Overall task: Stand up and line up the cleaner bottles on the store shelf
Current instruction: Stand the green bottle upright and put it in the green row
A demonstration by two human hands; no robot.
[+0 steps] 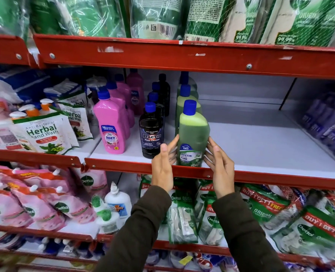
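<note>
A green floor cleaner bottle (192, 134) with a blue cap stands upright at the front of the white shelf (261, 146). My left hand (163, 165) touches its left side and my right hand (218, 163) its right side, fingers straight, so both hands hold it between them. Behind it a row of green bottles (185, 99) runs to the back. Left of that stands a row of dark bottles (151, 132), then a row of pink bottles (110, 126), all upright with blue caps.
The shelf's red front lip (123, 166) runs below the bottles. To the right of the green row the shelf is bare up to purple packs (327, 124). Herbal hand wash pouches (43, 134) lie at the left. Refill pouches fill the shelves above and below.
</note>
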